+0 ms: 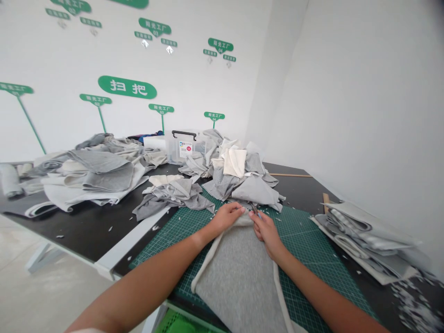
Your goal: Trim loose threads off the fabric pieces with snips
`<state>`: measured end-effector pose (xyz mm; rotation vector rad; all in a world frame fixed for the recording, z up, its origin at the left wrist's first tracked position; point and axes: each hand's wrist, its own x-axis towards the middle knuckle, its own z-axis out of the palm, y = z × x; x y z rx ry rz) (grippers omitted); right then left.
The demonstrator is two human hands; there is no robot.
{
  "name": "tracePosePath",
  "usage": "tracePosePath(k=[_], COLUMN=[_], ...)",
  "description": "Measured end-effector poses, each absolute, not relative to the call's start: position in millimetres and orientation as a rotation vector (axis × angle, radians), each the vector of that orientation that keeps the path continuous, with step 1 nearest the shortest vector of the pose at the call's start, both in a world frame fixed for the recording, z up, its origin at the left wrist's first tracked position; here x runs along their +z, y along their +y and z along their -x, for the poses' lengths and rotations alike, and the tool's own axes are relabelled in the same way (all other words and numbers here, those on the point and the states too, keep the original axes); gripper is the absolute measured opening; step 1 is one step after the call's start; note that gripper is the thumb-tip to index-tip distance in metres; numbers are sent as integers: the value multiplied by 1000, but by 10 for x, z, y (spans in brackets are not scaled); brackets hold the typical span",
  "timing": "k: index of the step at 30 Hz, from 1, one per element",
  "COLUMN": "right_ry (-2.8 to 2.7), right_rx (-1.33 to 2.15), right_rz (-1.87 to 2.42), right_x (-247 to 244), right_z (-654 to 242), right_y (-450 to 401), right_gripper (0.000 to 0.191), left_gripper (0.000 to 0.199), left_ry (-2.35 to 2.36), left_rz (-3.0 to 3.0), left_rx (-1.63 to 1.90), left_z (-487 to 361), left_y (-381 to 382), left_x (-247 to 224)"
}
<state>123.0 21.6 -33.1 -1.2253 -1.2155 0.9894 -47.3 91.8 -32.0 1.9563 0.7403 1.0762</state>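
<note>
A long grey cloth (243, 273) with pale rolled edges lies over the green cutting mat (308, 245) and reaches down toward me. My left hand (227, 217) pinches its far edge. Just to the right, my right hand (265, 229) is closed around small scissors (255, 211), whose tips meet the cloth's edge near my left fingertips. How far the blades are apart is too small to tell.
Grey and cream cloth heaps lie behind the mat (255, 189), left of it (176, 194) and far left (97, 171). A clear plastic box (173, 150) stands at the back. Folded cloths (367, 240) and scraps (414, 300) lie right. A green basket (180, 322) is below.
</note>
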Motion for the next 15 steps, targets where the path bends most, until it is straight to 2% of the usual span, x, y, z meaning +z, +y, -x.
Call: tracePosePath(k=[11, 15], right_ry=[-1255, -1278], right_rx=[982, 913], right_rz=[1224, 1247], right_x=[-312, -323], right_z=[-1206, -1216], right_y=[203, 206], right_gripper=[36, 37], left_gripper=[34, 29], left_ry=[613, 696], left_rz=[-1994, -1953], left_rx=[1134, 1073], left_z=[459, 447], left_y=[894, 921], left_x=[-282, -345])
